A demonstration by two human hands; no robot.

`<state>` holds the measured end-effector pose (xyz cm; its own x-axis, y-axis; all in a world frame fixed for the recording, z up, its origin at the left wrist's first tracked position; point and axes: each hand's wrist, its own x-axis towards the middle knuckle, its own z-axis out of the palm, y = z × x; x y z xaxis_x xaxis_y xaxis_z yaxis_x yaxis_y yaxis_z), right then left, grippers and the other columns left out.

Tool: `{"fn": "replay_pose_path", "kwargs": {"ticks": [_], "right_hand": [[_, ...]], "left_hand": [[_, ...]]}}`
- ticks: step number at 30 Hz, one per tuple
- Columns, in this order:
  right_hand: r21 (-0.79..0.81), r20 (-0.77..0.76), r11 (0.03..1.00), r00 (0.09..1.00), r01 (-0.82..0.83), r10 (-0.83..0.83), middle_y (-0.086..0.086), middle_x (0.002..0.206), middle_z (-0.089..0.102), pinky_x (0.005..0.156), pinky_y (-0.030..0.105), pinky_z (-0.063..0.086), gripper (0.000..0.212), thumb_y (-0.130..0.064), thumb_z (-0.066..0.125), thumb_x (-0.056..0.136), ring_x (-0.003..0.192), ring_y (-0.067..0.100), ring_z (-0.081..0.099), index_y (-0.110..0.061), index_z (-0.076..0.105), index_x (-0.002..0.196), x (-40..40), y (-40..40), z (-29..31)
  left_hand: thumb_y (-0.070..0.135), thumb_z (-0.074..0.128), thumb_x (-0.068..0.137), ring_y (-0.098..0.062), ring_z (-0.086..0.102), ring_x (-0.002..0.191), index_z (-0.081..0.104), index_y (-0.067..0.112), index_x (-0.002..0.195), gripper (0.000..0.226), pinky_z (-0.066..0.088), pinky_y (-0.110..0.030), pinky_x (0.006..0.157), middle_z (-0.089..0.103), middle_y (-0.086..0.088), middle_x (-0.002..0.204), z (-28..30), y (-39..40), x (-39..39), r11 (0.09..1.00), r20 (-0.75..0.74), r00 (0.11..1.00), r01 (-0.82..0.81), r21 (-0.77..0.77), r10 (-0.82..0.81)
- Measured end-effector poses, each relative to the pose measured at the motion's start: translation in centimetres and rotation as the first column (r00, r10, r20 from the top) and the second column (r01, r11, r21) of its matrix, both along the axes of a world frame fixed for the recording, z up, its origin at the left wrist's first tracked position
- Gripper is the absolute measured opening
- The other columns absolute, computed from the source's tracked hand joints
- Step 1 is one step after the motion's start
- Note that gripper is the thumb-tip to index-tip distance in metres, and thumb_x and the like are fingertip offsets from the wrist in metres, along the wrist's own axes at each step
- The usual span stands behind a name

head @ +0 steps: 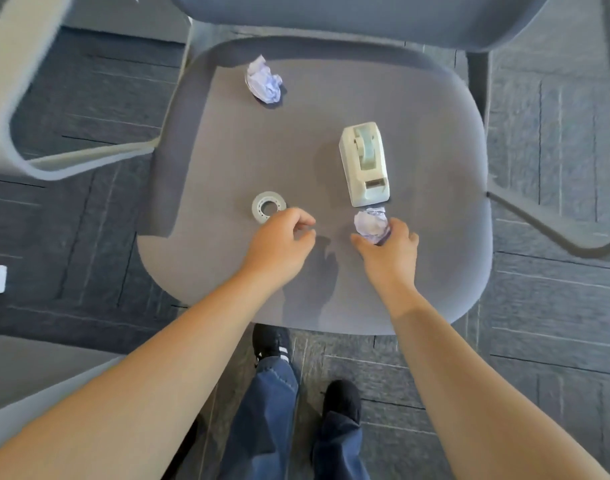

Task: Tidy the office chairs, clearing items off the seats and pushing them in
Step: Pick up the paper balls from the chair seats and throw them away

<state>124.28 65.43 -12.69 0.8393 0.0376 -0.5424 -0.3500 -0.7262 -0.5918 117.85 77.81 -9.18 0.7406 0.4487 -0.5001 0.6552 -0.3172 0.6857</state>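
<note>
A grey office chair seat (pixel 227 150) fills the middle of the head view. On it lie a crumpled paper ball (pixel 263 80) at the far left, a cream tape dispenser (pixel 365 163) right of centre, and a grey tape roll (pixel 267 207) near the front. My left hand (pixel 279 245) hovers just right of the tape roll with its fingers curled and nothing in them. My right hand (pixel 390 251) closes its fingers around a second crumpled paper ball (pixel 370 225), which lies just in front of the dispenser.
The chair's backrest (pixel 348 15) spans the top. A light armrest loop (pixel 22 109) stands at the left and a dark one (pixel 553 223) at the right. Dark carpet tiles surround the chair. My legs and shoes (pixel 341 400) are below the seat's front edge.
</note>
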Motion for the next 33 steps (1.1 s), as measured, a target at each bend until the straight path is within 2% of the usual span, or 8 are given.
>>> {"fn": "replay_pose_path", "kwargs": {"ticks": [7,10,13,17,19,21,28,33], "right_hand": [[0.049,-0.009,0.998,0.999,0.050,-0.050,0.011,0.104,0.057,0.069,0.031,0.042,0.027,-0.020,0.062,0.078,0.093,0.030,0.055,-0.011,0.045,0.095,1.6,1.9,0.9],[0.161,-0.016,0.986,0.999,0.037,-0.035,-0.007,0.078,0.055,0.054,0.022,0.040,0.020,-0.019,0.061,0.080,0.070,0.015,0.054,-0.025,0.043,0.082,2.2,3.4,3.7],[0.229,0.015,0.973,1.000,-0.027,0.025,-0.018,0.073,0.051,0.052,0.006,0.040,0.030,-0.017,0.061,0.081,0.065,-0.002,0.050,-0.036,0.040,0.071,4.1,5.8,6.6],[0.290,0.067,0.956,0.997,-0.047,0.029,-0.010,0.091,0.056,0.071,0.012,0.040,0.027,-0.015,0.058,0.082,0.078,0.006,0.054,-0.025,0.051,0.106,7.9,8.8,8.0],[0.300,0.090,0.951,0.995,-0.077,0.052,-0.005,0.104,0.055,0.062,0.000,0.038,0.037,-0.013,0.057,0.082,0.078,0.003,0.053,-0.019,0.048,0.117,9.7,10.0,7.8],[0.302,0.112,0.948,0.991,-0.102,0.071,0.000,0.114,0.055,0.056,-0.006,0.036,0.039,-0.011,0.057,0.080,0.080,0.004,0.052,-0.019,0.047,0.117,11.2,11.0,6.9],[0.259,0.155,0.949,0.978,-0.179,0.142,0.007,0.122,0.054,0.067,0.018,0.036,0.043,-0.008,0.058,0.079,0.096,0.018,0.050,-0.013,0.047,0.120,16.0,12.0,3.4],[0.225,0.148,0.958,0.978,-0.181,0.150,0.004,0.116,0.056,0.056,-0.006,0.034,0.042,-0.009,0.059,0.079,0.088,0.015,0.050,-0.017,0.048,0.118,17.6,11.2,2.5]], "left_hand": [[0.010,0.046,0.088,-0.015,0.052,0.102,0.057,0.010,0.109,0.023,0.035,-0.020,0.084,0.053,0.003,0.102,-0.2,2.9,2.4,0.999,0.013,0.999,-0.041,-0.032,0.041],[0.010,0.048,0.087,-0.020,0.053,0.110,0.056,0.008,0.110,0.025,0.035,-0.021,0.087,0.058,-0.007,0.117,1.4,4.8,4.2,0.997,0.030,0.997,-0.074,-0.003,0.075],[0.010,0.048,0.087,-0.020,0.051,0.114,0.054,0.008,0.113,0.027,0.032,-0.019,0.087,0.056,-0.008,0.122,3.1,7.0,6.5,0.993,0.071,0.992,-0.109,0.036,0.106],[0.011,0.049,0.086,-0.022,0.047,0.120,0.050,0.009,0.120,0.035,0.030,-0.020,0.088,0.050,-0.008,0.131,4.1,10.0,9.4,0.984,0.097,0.989,-0.126,0.129,0.114],[0.009,0.051,0.084,-0.025,0.044,0.123,0.047,0.010,0.124,0.040,0.028,-0.020,0.088,0.046,-0.011,0.134,3.6,11.3,10.7,0.976,0.103,0.988,-0.129,0.173,0.112],[0.010,0.054,0.083,-0.028,0.041,0.124,0.044,0.011,0.127,0.045,0.027,-0.021,0.089,0.044,-0.013,0.135,2.5,12.4,12.1,0.970,0.101,0.990,-0.120,0.210,0.100],[0.018,0.063,0.080,-0.033,0.030,0.133,0.028,0.019,0.139,0.068,0.032,-0.040,0.107,0.028,-0.015,0.147,-4.1,14.3,16.5,0.966,-0.033,0.993,-0.100,0.240,0.111],[0.011,0.059,0.081,-0.038,0.037,0.123,0.042,0.005,0.126,0.048,0.034,-0.039,0.099,0.037,-0.023,0.137,-6.0,14.4,17.3,0.938,-0.035,0.987,-0.139,0.319,0.159]]}}
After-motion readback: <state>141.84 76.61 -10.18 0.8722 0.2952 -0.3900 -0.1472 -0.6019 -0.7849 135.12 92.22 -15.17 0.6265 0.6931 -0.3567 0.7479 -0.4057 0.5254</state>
